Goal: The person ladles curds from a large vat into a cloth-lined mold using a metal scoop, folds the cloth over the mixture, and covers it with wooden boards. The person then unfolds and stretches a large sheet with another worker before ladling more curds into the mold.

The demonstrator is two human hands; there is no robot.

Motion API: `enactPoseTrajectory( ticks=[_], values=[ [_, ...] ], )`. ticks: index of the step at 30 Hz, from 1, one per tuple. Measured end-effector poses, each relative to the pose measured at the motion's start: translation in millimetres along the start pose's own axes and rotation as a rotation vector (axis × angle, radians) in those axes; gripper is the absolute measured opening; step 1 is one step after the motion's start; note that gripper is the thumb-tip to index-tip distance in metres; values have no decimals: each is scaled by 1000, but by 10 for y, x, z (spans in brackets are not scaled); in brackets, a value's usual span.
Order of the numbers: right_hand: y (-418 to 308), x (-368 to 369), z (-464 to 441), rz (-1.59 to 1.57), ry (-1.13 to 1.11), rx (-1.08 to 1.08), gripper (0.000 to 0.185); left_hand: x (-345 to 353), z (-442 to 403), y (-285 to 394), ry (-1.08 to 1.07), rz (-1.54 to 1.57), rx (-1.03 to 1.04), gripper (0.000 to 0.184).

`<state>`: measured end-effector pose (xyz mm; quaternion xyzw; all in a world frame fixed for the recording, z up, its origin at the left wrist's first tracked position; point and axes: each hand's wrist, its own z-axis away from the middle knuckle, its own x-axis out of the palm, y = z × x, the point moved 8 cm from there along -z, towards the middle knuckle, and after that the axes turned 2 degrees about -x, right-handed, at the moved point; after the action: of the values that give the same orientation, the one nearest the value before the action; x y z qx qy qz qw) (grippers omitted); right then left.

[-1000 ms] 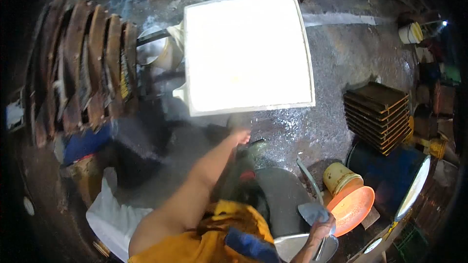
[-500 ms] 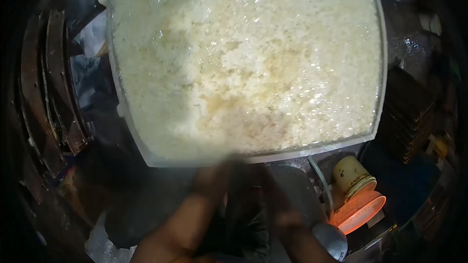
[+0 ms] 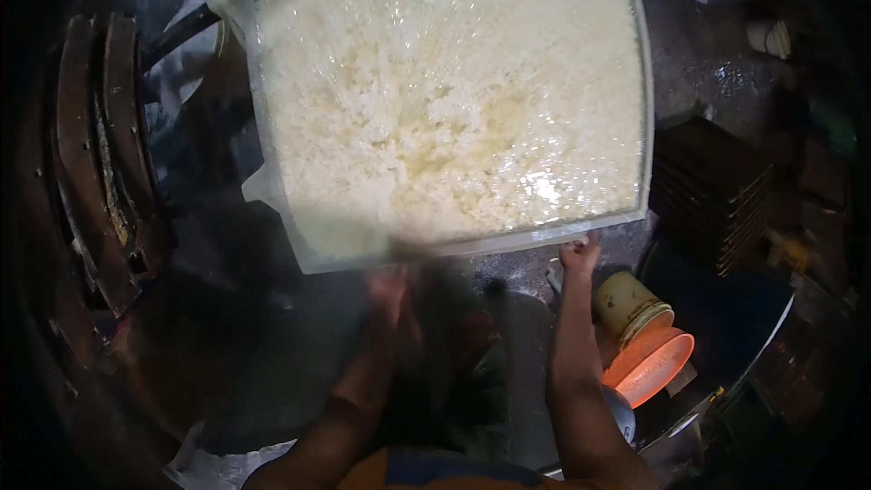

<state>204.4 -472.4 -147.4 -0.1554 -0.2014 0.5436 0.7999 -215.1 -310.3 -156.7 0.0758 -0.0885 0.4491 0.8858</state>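
White-edged square tray (image 3: 508,243), full of pale, wet, lumpy mass (image 3: 454,109), lies just ahead of both hands. Right hand (image 3: 581,256) grips its near edge; left hand (image 3: 388,290) blurs beside that edge, its grip impossible to tell.

Left hand (image 3: 388,289) blurred; white-rimmed container (image 3: 508,242) cut off at top

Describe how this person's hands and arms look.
The left hand and right hand look ungloved, though the left is blurred. No sleeve covers either forearm. Orange clothing with a dark blue panel shows at the bottom edge.
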Motion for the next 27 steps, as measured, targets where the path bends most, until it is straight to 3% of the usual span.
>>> enactPoseTrajectory(
  ticks=[1, 3, 5, 6, 7, 10, 11, 12, 13, 14, 16, 17, 19, 22, 23, 24, 27],
  values=[
    [-306, -249, -181, 11, -87, -6, 11, 69, 75, 153, -9, 25, 64, 22],
    [-876, -247, -1, -51, -520, 160, 12, 32, 107, 521, -60, -27, 197, 23],
    [-1745, -239, 362, -297, -502, -55, 18, -302, -113, 1247, -250, -460, 462, 27],
    [-2128, -126, 518, -209, -557, -187, 16, -453, -204, 1643, -344, -719, 660, 30],
    [-2444, -68, 700, -122, -603, -320, 15, -398, -44, 1717, -275, -746, 657, 32],
    [-2632, 142, 1263, 321, -238, -489, 12, -204, 415, 1885, -118, -692, 589, 36],
    [-2618, 85, 1200, 437, -130, -657, 15, -214, 539, 1842, -94, -586, 526, 36],
    [-2421, 29, 1111, 617, -167, -707, 16, -145, 643, 1772, -75, -490, 459, 36],
    [-2189, -14, 1074, 794, -197, -755, 17, 267, 1150, 1463, 163, -336, 391, 34],
    [-1800, -101, 1027, 936, -52, -560, 16, 155, 1121, 1547, 84, -620, 525, 34],
    [-738, -534, 433, 952, -135, -348, 12, 239, 1235, 1451, -30, -720, 551, 33],
    [87, -795, 166, 914, -381, -406, 13, 383, 1388, 1219, -41, -535, 444, 32],
    [1392, -858, 517, 587, -626, 43, 29, 316, 1387, 1106, -34, -427, 364, 33],
    [2936, -711, 1246, 858, -204, 740, 63, 233, 1497, 996, 75, -419, 322, 35],
    [3188, -588, 1585, 609, -104, 909, 69, 222, 1584, 993, 126, -445, 324, 35],
    [3023, -73, 1935, 305, -151, 930, 71, 240, 1620, 993, 113, -453, 321, 36],
    [2842, 510, 1555, -265, -247, 607, 61, 289, 1769, 1039, 155, -440, 351, 36]
  ],
)
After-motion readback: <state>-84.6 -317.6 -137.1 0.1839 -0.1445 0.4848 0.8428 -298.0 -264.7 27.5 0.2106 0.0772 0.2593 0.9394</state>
